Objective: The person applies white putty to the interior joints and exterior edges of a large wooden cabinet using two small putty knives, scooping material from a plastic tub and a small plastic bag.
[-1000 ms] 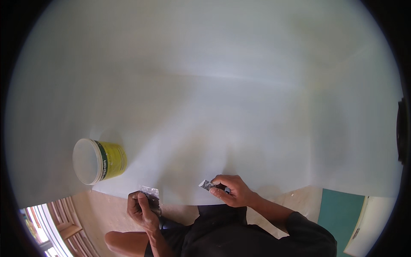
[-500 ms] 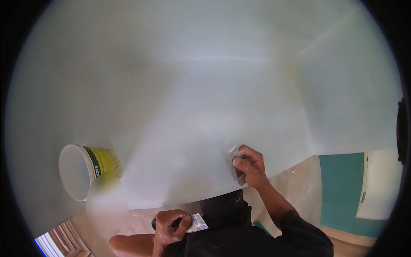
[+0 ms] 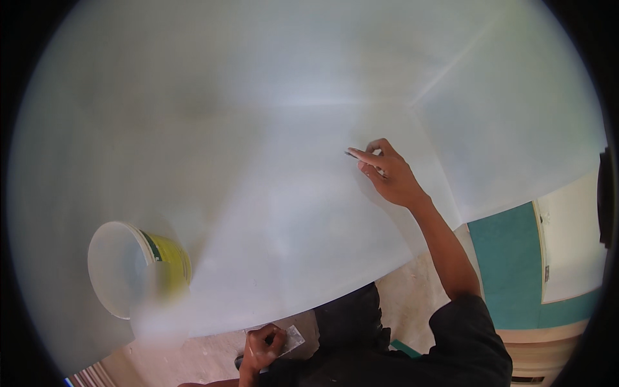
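Reaching farther up the pale surface (image 3: 309, 213) than half a second ago, the right hand (image 3: 392, 171) is now sitting near the corner where two pale faces are meeting. Its thumb and fingers are closing together on a thin tool (image 3: 351, 154), which is showing only as a narrow dark edge; whether that edge is touching the surface, I cannot tell. The left hand (image 3: 261, 345) is resting lower, fist curled firmly round the handle of a scraper (image 3: 294, 339), whose flat blade is pointing to the right, below the surface's lower edge. Off to the left, a yellow bucket (image 3: 173, 267) is opening toward the camera, a pale blur covering part of it. Behind the right forearm, a green panel (image 3: 509, 258) is standing beside a white door (image 3: 570, 245).
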### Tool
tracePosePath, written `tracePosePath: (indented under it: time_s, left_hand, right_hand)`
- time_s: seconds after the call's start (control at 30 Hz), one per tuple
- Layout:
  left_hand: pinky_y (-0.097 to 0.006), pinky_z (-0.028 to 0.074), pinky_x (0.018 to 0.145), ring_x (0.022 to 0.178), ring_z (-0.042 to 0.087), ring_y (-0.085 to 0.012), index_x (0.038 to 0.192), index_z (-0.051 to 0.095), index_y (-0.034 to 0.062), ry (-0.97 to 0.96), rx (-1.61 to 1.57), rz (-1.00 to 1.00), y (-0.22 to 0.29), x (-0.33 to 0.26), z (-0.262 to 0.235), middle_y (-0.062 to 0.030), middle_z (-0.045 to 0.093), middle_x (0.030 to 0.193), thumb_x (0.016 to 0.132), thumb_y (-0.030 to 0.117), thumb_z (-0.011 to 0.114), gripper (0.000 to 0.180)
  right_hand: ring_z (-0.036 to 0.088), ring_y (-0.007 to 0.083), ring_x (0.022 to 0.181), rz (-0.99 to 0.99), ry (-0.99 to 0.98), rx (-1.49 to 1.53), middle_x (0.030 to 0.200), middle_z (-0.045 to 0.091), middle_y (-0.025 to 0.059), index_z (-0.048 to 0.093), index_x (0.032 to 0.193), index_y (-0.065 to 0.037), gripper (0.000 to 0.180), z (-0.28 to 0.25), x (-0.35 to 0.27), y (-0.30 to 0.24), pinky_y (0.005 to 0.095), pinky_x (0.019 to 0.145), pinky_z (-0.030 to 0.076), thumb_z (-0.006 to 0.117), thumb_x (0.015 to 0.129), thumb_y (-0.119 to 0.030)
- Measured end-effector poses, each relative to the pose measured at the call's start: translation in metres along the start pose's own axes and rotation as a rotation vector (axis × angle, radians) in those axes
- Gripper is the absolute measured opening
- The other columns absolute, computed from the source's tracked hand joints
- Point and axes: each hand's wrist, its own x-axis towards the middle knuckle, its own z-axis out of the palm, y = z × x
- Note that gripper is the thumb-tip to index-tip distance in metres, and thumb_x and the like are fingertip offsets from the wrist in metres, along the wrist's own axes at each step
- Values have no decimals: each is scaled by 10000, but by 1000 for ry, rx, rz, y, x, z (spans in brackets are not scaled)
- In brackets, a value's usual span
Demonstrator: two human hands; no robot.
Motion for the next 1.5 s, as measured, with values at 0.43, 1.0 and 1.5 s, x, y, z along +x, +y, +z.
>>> tracePosePath:
  time_s: [0.43, 1.0, 1.5]
  left_hand:
    - [-303, 426, 558, 552, 502, -129, 803, 667, -42, 96, -57, -14, 6, 18, -1, -38, 566, 586, 883, 47, 648, 121]
    - [-292, 462, 572, 592, 580, -107, 837, 701, -36, 118, -34, -61, 15, 7, 5, -84, 649, 622, 897, 114, 674, 163]
    - [-341, 475, 550, 537, 594, -194, 798, 658, -28, 122, 35, 14, 42, 8, 12, -162, 625, 619, 898, 100, 661, 163]
  right_hand:
    - [568, 230, 898, -279, -194, -279, 1040, 563, 30, 729, 1204, -285, 380, -7, 27, 41, 388, 863, 444, 618, 924, -53]
    - [660, 325, 974, 100, -306, -534, 958, 675, 165, 747, 1017, -69, 225, 4, 48, -33, 430, 795, 546, 600, 851, -105]
    - [622, 269, 857, 50, -173, -372, 937, 655, 118, 743, 1154, -117, 258, -39, 40, -12, 402, 783, 504, 618, 955, -225]
